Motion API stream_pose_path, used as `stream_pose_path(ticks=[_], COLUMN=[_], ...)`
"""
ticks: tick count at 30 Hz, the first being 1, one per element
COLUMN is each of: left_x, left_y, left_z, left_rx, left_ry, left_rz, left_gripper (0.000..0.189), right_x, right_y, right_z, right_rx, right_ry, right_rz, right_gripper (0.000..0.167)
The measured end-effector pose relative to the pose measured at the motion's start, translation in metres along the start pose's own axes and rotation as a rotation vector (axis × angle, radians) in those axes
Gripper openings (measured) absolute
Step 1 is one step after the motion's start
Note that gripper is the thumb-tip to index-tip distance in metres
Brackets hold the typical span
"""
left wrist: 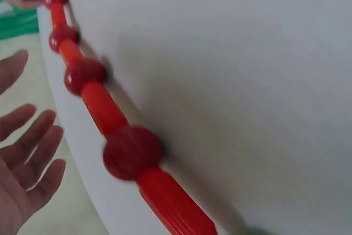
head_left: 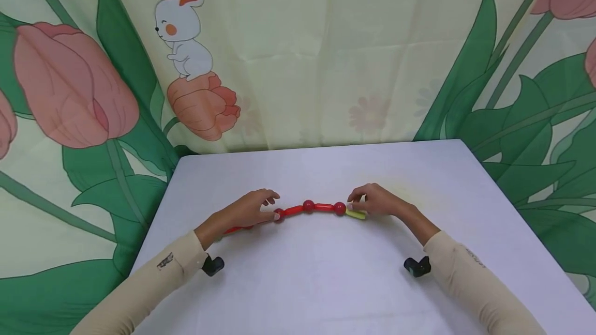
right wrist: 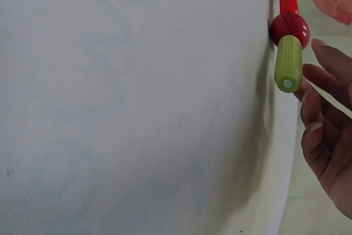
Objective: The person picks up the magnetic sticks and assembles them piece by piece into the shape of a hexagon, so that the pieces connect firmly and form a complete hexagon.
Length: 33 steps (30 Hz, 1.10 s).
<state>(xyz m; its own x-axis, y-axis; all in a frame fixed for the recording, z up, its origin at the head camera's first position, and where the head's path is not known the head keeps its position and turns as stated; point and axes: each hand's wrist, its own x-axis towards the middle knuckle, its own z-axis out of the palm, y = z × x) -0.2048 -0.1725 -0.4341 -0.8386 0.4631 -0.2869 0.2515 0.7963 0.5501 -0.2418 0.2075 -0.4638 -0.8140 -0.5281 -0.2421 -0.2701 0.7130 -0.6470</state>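
Observation:
A curved chain of ribbed red rods (head_left: 323, 207) and glossy red balls (left wrist: 133, 152) lies on the white table. A yellow-green rod (right wrist: 289, 61) ends it on the right, a pale disc in its tip. My left hand (head_left: 249, 208) is over the chain's left part, partly covering it. In the left wrist view the fingers (left wrist: 34, 149) are spread, apart from the chain. Beside the yellow-green rod is my right hand (head_left: 377, 200); its loosely bent fingers (right wrist: 324, 105) grip nothing, and I cannot tell whether a fingertip touches the rod.
The white table (head_left: 316, 283) reaches back to a curtain (head_left: 298, 56) printed with tulips and a rabbit. Black wrist cameras (head_left: 212, 266) hang below both cuffs. The chain's left end is partly hidden behind the left hand and wrist.

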Motion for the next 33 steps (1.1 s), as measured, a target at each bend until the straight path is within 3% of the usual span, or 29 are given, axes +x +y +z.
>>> stream_pose_path(ticks=[9, 14, 19, 26, 33], left_x=[-0.038, -0.06, -0.087, -0.119, -0.129], left_y=[-0.055, -0.088, -0.11, -0.132, -0.137], left_z=[-0.018, -0.023, -0.03, -0.037, -0.039], left_rx=[-0.04, -0.023, 0.032, 0.083, 0.06], left_ry=[0.004, -0.048, -0.094, -0.138, -0.147], left_rz=[-0.086, -0.167, -0.23, -0.224, -0.252], left_gripper=[0.082, 0.079, 0.071, 0.057, 0.04], right_x=[0.005, 0.009, 0.014, 0.02, 0.02], right_y=[-0.004, -0.005, -0.005, -0.008, -0.012], right_z=[0.0, 0.002, 0.003, 0.004, 0.004], right_rx=[0.028, 0.013, -0.016, -0.044, -0.034], right_ry=[-0.015, -0.036, -0.051, -0.085, -0.096], right_rz=[-0.058, -0.081, -0.102, -0.102, -0.072], right_gripper=[0.029, 0.029, 0.025, 0.023, 0.024])
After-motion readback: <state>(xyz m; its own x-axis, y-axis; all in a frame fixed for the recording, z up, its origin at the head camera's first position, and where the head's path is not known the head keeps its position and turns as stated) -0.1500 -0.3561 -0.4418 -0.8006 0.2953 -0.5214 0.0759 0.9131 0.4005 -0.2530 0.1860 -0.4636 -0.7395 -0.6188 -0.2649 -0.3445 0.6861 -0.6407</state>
